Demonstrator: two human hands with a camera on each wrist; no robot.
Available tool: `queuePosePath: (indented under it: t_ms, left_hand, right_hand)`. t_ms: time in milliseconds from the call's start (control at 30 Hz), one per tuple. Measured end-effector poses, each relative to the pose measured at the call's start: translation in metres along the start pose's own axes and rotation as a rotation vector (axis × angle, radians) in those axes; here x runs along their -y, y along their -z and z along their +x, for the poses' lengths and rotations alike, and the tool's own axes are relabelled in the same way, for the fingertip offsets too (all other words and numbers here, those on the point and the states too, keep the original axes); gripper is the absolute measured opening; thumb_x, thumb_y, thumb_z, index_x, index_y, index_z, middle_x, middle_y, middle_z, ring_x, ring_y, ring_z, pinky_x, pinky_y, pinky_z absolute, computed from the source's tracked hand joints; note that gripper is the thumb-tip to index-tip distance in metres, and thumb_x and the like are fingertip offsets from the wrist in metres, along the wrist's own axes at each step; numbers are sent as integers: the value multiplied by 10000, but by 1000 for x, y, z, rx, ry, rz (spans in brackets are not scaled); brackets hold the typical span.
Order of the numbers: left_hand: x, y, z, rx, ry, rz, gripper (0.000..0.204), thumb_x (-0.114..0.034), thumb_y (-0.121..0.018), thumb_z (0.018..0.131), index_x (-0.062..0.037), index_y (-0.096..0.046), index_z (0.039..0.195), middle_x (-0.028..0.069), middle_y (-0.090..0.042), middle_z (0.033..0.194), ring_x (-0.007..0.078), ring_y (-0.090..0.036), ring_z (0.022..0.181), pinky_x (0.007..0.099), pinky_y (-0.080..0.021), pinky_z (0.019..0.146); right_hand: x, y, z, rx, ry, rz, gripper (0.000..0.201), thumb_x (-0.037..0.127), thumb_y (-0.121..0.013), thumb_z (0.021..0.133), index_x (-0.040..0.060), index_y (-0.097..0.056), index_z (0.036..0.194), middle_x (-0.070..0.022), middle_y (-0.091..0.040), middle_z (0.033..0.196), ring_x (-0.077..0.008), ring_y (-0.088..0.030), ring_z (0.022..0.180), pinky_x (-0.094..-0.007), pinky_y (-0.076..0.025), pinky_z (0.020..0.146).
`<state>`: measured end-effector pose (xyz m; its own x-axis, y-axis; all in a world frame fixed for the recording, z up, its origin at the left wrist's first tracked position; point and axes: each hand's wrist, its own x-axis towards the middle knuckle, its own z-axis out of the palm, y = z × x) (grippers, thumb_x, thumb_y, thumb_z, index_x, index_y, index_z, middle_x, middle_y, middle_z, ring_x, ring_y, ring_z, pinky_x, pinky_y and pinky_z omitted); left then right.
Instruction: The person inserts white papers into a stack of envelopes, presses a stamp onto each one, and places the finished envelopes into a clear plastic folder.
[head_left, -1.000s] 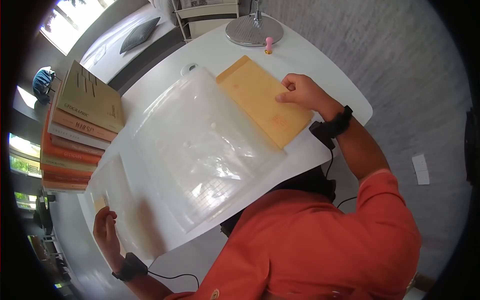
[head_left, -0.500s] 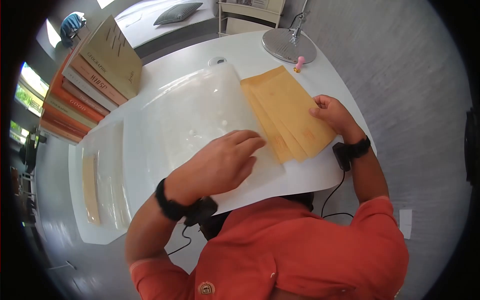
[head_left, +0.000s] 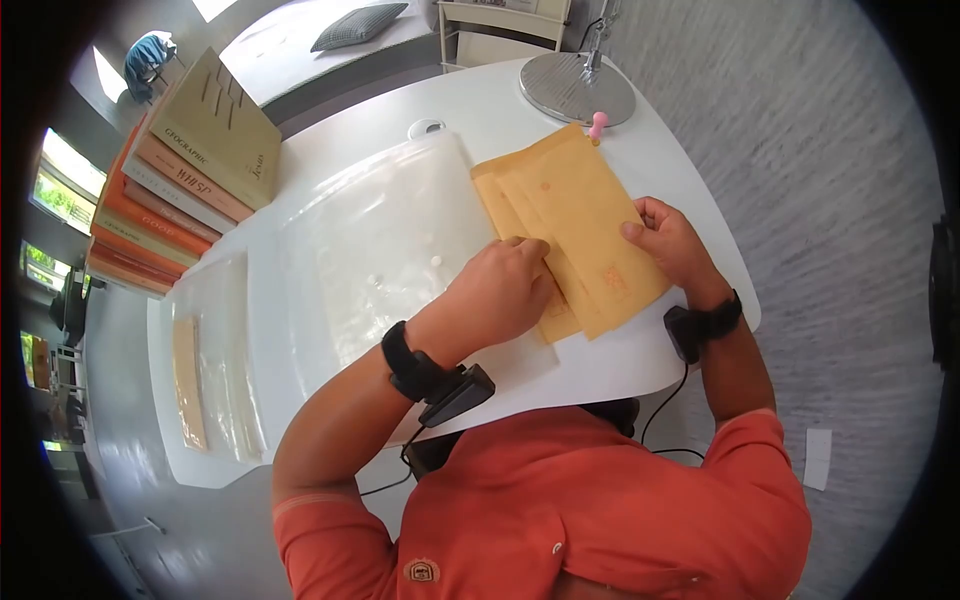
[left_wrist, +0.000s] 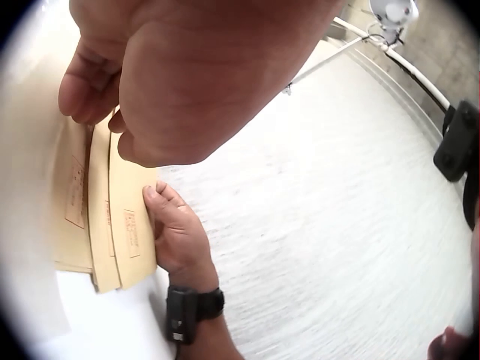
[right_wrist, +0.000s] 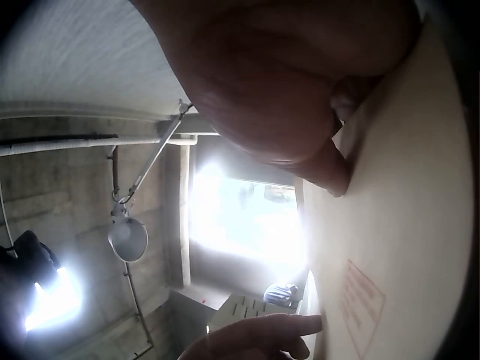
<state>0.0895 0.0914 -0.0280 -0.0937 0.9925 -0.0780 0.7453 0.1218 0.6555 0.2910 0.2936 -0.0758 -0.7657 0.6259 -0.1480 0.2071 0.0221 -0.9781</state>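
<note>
Several tan paper envelopes [head_left: 595, 235] with red printed marks lie fanned out in front of me, overlapping one another. My right hand [head_left: 675, 245] grips the top envelope by its right edge, thumb on the upper face. My left hand [head_left: 505, 290] is at the left side of the fan, its curled fingers pinching the edge of an envelope. In the left wrist view the envelopes [left_wrist: 135, 225] show as staggered strips, the left fingertips [left_wrist: 79, 97] at their edges. Under the left forearm lies a large clear plastic sleeve [head_left: 390, 220].
Orange, white and tan books [head_left: 215, 150] stand in a row at the table's left. Nearer me lies another clear sleeve [head_left: 225, 350] with a tan strip [head_left: 187, 380]. A lamp base [head_left: 575, 88] and a pink-handled stamp [head_left: 598, 125] are at the back right.
My left hand has come from the small sleeve at the far left across to the envelopes. The envelopes have gone from a neat stack to a fan, lifted at the right hand.
</note>
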Motion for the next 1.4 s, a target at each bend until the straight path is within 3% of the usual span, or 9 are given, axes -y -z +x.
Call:
queuePosePath:
  t_ms: [233, 400, 533, 700, 933, 1000, 1100, 1233, 1400]
  left_hand:
    - [0, 3, -7, -53, 97, -336, 370, -147, -630, 931, 37, -602, 1251, 197, -643, 1202, 276, -638, 1076, 350, -532, 912]
    - [-3, -1, -14, -127, -54, -218, 366, -155, -645, 927, 12, -603, 1250, 253, -529, 1389, 332, -619, 1139, 369, -536, 925]
    - [-4, -5, -15, -121, -93, -114, 371, -175, -658, 923, -2, -606, 1247, 291, -497, 1413, 396, -587, 1193, 393, -523, 956]
    - [-2, -8, -12, -104, -93, -87, 402, -197, -677, 906, 10, -602, 1242, 308, -492, 1406, 447, -548, 1234, 431, -463, 1045]
    - [0, -10, -11, -92, -94, -72, 399, -207, -679, 901, 16, -602, 1222, 298, -507, 1386, 449, -535, 1249, 437, -454, 1056]
    - [1, -10, -12, -110, -124, -70, 387, -183, -691, 883, 11, -605, 1207, 272, -517, 1386, 436, -532, 1255, 442, -457, 1053]
    - [6, 0, -19, -284, -245, 54, 345, -141, -668, 852, 11, -627, 1159, 234, -552, 1334, 399, -550, 1216, 433, -471, 1029]
    - [25, 29, -45, -202, -317, 200, 374, -127, -714, 852, -25, -616, 1198, 188, -552, 1376, 377, -532, 1277, 449, -453, 1057]
    - [43, 37, -87, -63, -199, 350, 342, -120, -738, 839, -31, -646, 1155, 145, -570, 1365, 347, -511, 1319, 452, -440, 1071]
  right_hand:
    - [-4, -7, 0, -19, 52, -66, 276, 149, -658, 965, -47, -610, 1152, -64, -688, 1027, -93, -645, 892, -258, -524, 802]
    - [-5, -8, -1, -10, 104, -126, 289, 156, -653, 973, -64, -607, 1155, -70, -685, 1040, -89, -641, 914, -268, -529, 789]
    - [0, -20, -9, -39, 71, -77, 287, 157, -659, 963, -55, -618, 1151, -81, -689, 1002, -109, -650, 881, -282, -528, 772]
    - [13, -29, -16, -242, 390, -660, 289, 114, -695, 882, -3, -652, 1143, -109, -633, 932, -220, -648, 854, -332, -518, 754]
    - [20, -27, -19, -268, 436, -657, 299, 115, -682, 901, -17, -632, 1164, -98, -646, 1029, -196, -660, 920, -339, -534, 796]
    - [8, -21, -13, -82, 133, 59, 317, 105, -626, 952, -47, -579, 1227, -86, -653, 1139, -160, -660, 986, -329, -545, 854]
    - [22, -9, -15, 40, -87, 499, 343, 128, -546, 1003, -65, -524, 1286, -96, -642, 1214, -153, -652, 1054, -318, -538, 919]
    - [35, 0, -21, 103, -157, 632, 373, 155, -507, 1009, -49, -514, 1321, -119, -637, 1245, -176, -655, 1083, -316, -529, 942]
    - [32, 0, -22, 233, -133, 737, 436, 160, -519, 989, -46, -502, 1373, -119, -651, 1242, -194, -649, 1095, -317, -522, 946]
